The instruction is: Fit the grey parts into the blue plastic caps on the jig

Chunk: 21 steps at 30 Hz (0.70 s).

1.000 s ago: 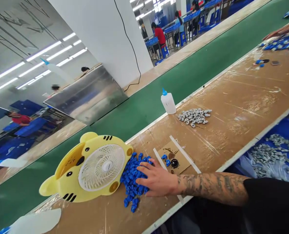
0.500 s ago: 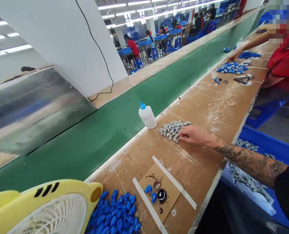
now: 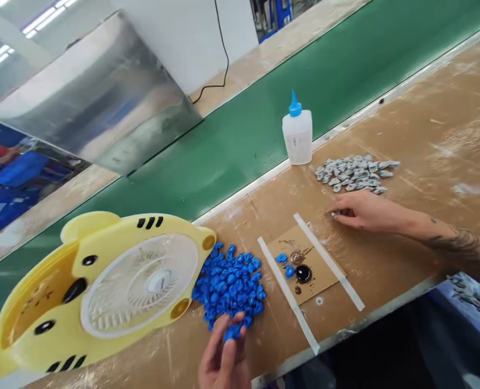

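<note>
At the near edge of a pile of small blue pieces [image 3: 230,281], the fingers of my left hand [image 3: 226,359] close around a blue piece [image 3: 232,330]. My right hand [image 3: 364,209] pinches a small pale grey piece [image 3: 333,214], mostly hidden by the fingertips, just in front of a pile of grey pieces [image 3: 353,172]. Between the hands lies a cardboard square [image 3: 321,283] held by two strips of white tape. On it are a round pool of dark glossy liquid [image 3: 303,273], brown stains and two loose blue pieces [image 3: 285,265].
A white bottle with a blue nozzle [image 3: 298,135] stands at the table's back edge beside the green conveyor belt [image 3: 240,140]. A yellow animal-faced fan [image 3: 138,275] lies at left. A container of grey pieces [image 3: 475,302] sits below the table's right edge.
The view has swung left and down. My right hand has come away from the grey pile with a small piece. My left hand has come into view at the blue pile.
</note>
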Tool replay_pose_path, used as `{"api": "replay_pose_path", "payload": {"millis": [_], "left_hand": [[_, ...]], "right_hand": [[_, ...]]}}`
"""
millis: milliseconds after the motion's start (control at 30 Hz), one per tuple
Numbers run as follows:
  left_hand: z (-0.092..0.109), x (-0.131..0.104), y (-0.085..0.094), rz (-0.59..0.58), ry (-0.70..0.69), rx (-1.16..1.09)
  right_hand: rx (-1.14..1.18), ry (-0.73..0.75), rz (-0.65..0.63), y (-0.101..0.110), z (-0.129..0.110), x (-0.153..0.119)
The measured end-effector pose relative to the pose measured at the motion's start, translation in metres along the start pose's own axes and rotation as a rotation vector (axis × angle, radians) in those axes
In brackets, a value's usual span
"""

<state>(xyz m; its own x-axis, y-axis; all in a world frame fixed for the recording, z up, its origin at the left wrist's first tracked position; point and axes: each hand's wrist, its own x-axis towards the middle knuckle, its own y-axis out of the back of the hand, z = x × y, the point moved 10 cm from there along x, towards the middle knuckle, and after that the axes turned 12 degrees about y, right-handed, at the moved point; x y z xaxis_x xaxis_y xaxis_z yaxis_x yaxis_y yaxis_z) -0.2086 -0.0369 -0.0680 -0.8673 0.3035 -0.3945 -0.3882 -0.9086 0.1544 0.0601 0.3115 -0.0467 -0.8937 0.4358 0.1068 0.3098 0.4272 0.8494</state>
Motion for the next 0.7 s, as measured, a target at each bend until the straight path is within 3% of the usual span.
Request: {"api": "replay_pose_path", "payload": {"millis": [67, 167, 233, 333, 467, 700], "left_hand": [[0.001, 0.001, -0.044, -0.198, 0.05, -0.084], [0.015, -0.005, -0.098, -0.319, 0.004, -0.108], [0.024, -0.012, -0.12, -0.341, -0.076, 0.001], [0.029, -0.02, -0.135, -0.363, -0.182, 0.172], [0.021, -0.028, -0.143, -0.471, -0.206, 0.317], [0.034, -0.049, -0.156, -0.447, -0.587, 0.614]], "right_hand": [[0.203, 0.049, 0.013, -0.011, -0.017, 0.003], [0.435, 0.098, 0.075, -0.021, -0.045, 0.011], [0.572, 0.114, 0.104, -0.029, -0.057, 0.017], [0.783, 0.082, 0.121, -0.041, -0.062, 0.021], [0.968, 0.003, 0.16, -0.05, -0.056, 0.018], [0.916, 0.058, 0.26, -0.037, -0.053, 0.013]]}}
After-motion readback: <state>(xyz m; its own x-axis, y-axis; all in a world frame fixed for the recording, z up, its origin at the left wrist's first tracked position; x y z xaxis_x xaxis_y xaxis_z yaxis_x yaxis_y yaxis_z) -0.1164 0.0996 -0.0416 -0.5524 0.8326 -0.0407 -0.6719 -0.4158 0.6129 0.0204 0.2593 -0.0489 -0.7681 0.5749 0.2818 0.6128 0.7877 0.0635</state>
